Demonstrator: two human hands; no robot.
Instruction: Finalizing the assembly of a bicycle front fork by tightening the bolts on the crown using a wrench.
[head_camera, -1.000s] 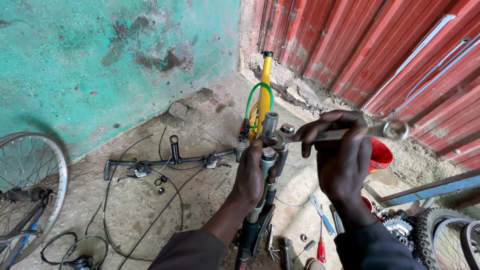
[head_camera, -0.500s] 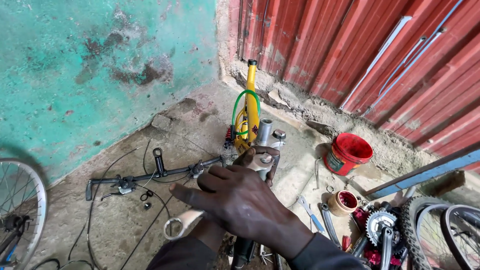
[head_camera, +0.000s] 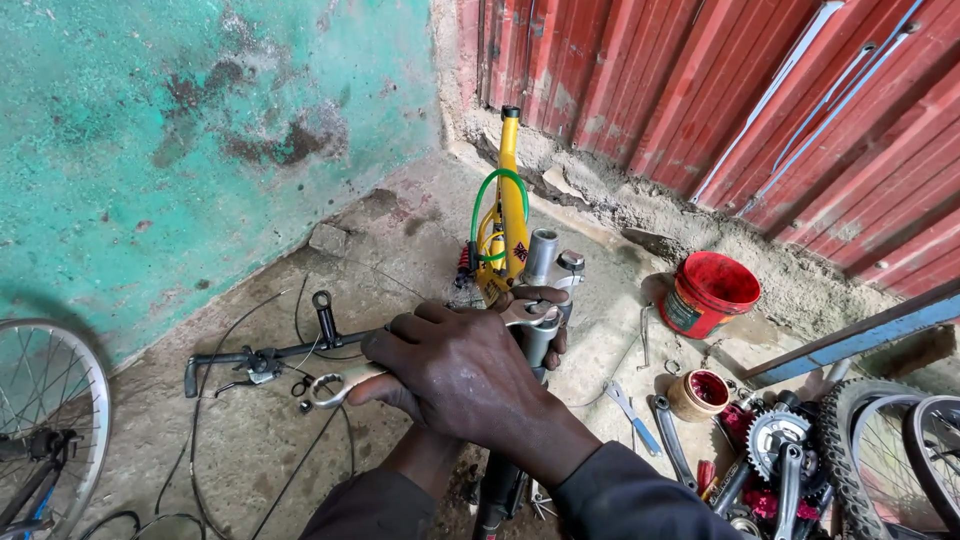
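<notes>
Swung across since a moment ago, the right hand (head_camera: 465, 375) closes around the spanner (head_camera: 400, 365) set on the upright fork tube (head_camera: 540, 262), a stiff, heavy steel tool best gripped mid-handle, while the left hand (head_camera: 545, 335), mostly hidden, steadies the tube.

Combination wrench (head_camera: 345, 380): bare silver steel, lying roughly level, ring end pointing left and free, open end (head_camera: 527, 314) seated on the top of the fork steerer (head_camera: 541, 262). Shank covered by the right hand (head_camera: 455, 375).

Fork steerer: grey metal tube, upright, near the floor's back corner. Left hand (head_camera: 545, 335) grips it just below the wrench.
</notes>
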